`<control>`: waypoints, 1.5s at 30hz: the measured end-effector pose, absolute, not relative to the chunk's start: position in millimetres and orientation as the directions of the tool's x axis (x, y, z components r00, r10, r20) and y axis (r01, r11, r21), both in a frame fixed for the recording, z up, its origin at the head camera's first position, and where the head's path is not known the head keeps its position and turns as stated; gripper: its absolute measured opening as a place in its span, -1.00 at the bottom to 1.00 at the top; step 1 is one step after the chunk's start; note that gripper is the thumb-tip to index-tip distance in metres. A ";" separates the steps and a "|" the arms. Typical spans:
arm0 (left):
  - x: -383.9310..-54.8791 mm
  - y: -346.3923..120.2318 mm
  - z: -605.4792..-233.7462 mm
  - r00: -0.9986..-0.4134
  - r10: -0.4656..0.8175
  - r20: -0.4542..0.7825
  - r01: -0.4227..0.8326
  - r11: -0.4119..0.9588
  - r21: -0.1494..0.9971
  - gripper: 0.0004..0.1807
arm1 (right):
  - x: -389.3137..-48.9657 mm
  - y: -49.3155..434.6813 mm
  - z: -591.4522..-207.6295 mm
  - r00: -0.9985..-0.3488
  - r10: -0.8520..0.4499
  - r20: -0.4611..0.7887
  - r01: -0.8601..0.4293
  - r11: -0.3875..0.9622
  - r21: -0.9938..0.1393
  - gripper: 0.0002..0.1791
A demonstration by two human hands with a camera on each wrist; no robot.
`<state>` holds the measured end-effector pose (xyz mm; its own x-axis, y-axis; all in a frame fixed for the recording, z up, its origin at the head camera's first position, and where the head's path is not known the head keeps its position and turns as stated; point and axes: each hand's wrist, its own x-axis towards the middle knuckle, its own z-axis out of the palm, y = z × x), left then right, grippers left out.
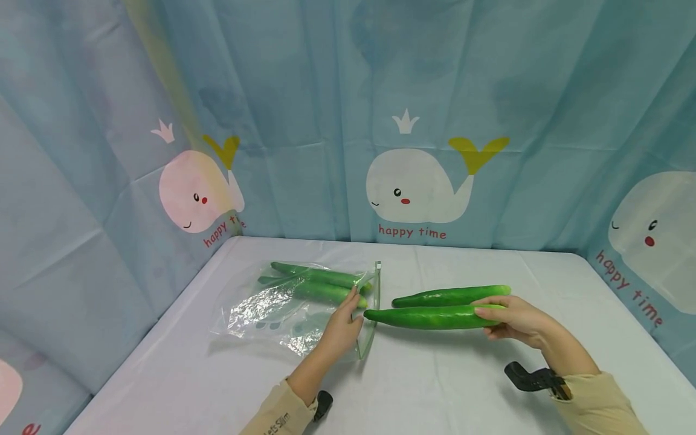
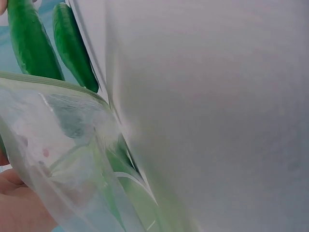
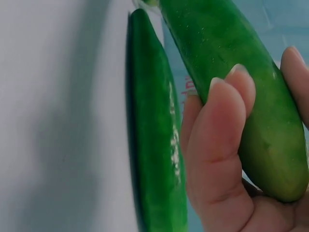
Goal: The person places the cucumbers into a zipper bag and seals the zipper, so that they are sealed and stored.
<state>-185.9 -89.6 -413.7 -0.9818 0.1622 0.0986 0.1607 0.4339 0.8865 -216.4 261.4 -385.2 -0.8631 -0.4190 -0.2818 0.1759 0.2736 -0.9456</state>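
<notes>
My right hand (image 1: 513, 320) grips the thick end of a green cucumber (image 1: 429, 318), fingers and thumb around it. The cucumber's thin tip points left and reaches the mouth of a clear zip bag (image 1: 255, 314). At that mouth, my left hand (image 1: 339, 329) holds the bag's edge; plastic partly covers its fingers (image 2: 12, 181) in the left wrist view. Inside the bag lie two cucumbers (image 1: 321, 276), side by side. Another cucumber (image 1: 451, 296) rests on the table just behind the held one, and also appears beside my right hand in the right wrist view.
A white cloth covers the table (image 1: 435, 386). Blue curtains (image 1: 304, 121) printed with whales hang behind it and along both sides. The bag's green zip strip (image 1: 376, 290) runs along its right edge. Black wrist mounts (image 1: 533, 379) sit at both sleeves.
</notes>
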 end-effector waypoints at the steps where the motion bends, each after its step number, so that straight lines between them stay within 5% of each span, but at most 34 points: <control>1: -185.7 -89.6 -413.6 -0.982 0.162 0.098 0.160 0.435 0.886 -0.43 | -216.6 259.9 -385.3 -0.864 -0.418 -0.282 0.179 0.269 -0.946 -0.31; 45: -185.9 -88.2 -407.8 -0.984 0.151 0.089 0.149 0.456 0.877 -0.43 | -225.4 203.4 -406.2 -0.837 -0.473 -0.275 0.234 0.146 -0.961 -0.36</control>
<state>-185.9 -88.2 -407.8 -0.9845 0.1511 0.0891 0.1495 0.4563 0.8772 -225.4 203.4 -406.2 -0.8369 -0.4732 -0.2752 0.2338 0.1455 -0.9613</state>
